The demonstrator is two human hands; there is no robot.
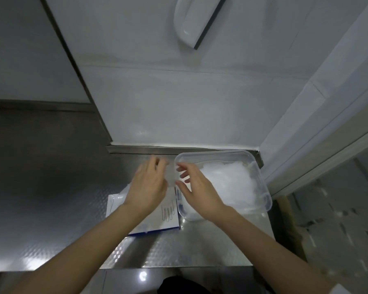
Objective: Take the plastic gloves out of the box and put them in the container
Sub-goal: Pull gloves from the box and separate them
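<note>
A thin translucent plastic glove (pixel 170 177) is held in the air between my two hands, just over the left rim of the clear plastic container (pixel 261 187). My left hand (pixel 147 187) grips the glove's left side with curled fingers. My right hand (pixel 198 189) pinches its right edge with thumb and forefinger. A heap of crumpled plastic gloves (pixel 227 179) fills the container. The white and blue glove box (pixel 168 215) lies flat on the counter under my left hand, touching the container's left side; more glove plastic (pixel 120 195) sticks out of its far left corner.
Box and container sit on an embossed steel counter (pixel 189 247) against a white wall (pixel 179 107). A white panel (pixel 306 124) closes the right side. The counter's front edge runs near the bottom. A lower steel surface (pixel 40 177) lies to the left.
</note>
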